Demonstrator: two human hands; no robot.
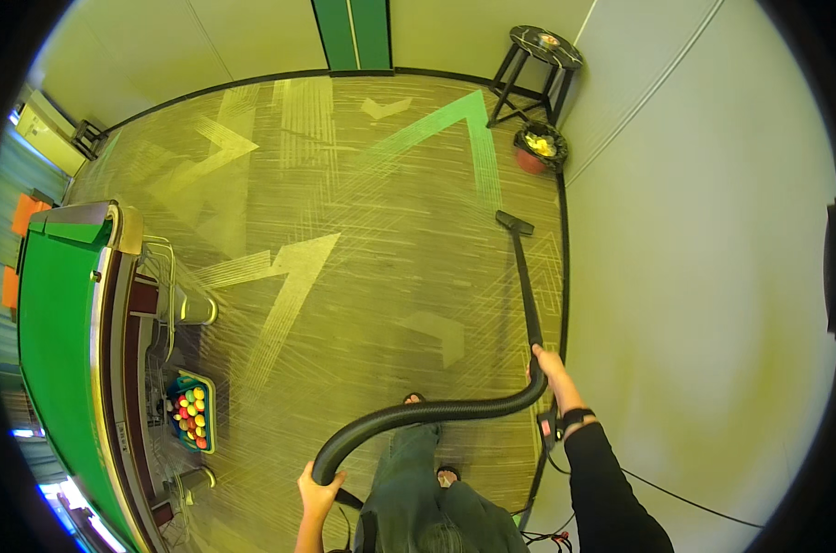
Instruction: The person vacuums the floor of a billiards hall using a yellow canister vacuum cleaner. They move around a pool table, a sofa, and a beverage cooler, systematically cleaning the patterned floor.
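My right hand (548, 361) grips the upper end of a black vacuum cleaner wand (525, 290), close to the right wall. The wand slants away from me to a flat floor nozzle (515, 222), which rests on the patterned carpet (390, 290) near the skirting. From the wand a ribbed black hose (425, 411) bends across in front of my legs. My left hand (319, 489) is wrapped around the hose's lower left part. The vacuum cleaner's body is out of sight.
A snooker table (58, 290) stands along the left, with a basket of coloured balls (193, 418) beneath its edge. At the far right are a round black stool (546, 48) and a lined waste bin (531, 160). Cables (694, 494) run along the right wall (701, 276).
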